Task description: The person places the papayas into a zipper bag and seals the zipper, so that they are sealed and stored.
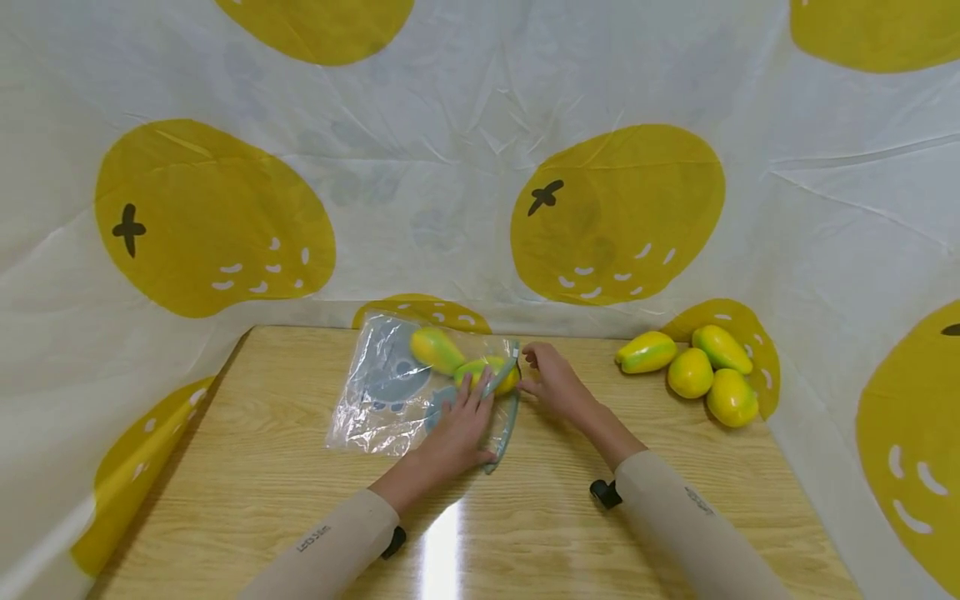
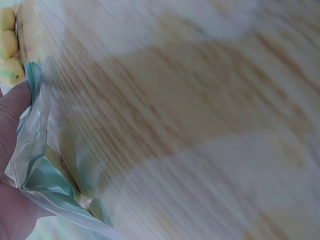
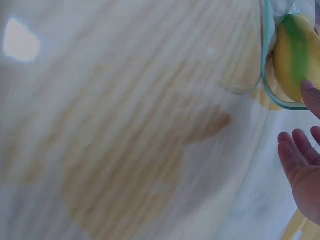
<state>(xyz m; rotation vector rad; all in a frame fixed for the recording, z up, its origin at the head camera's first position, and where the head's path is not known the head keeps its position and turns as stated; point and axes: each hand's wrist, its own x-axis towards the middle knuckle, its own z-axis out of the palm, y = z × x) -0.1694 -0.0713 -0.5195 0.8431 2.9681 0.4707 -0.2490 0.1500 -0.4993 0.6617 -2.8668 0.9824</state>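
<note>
A clear bag (image 1: 352, 429) with grey-blue printed shapes and a teal edge lies on the table. Inside it is one yellow-green mango (image 1: 433, 347); a second mango (image 1: 508, 382) sits at its mouth on the right. My left hand (image 1: 457, 429) rests on the bag beside the mouth, fingers spread over the upper layer, thumb at the near end of the teal edge (image 2: 34, 77). Just right of the mouth is my right hand (image 1: 558, 385), its fingers loosely bent around nothing. In the right wrist view its thumb (image 3: 311, 95) appears at the mango's end; contact is unclear.
Several more mangoes (image 1: 647, 352) lie grouped at the table's back right. A white cloth (image 1: 450, 208) printed with large yellow fruit hangs behind and around the wooden table (image 1: 540, 517).
</note>
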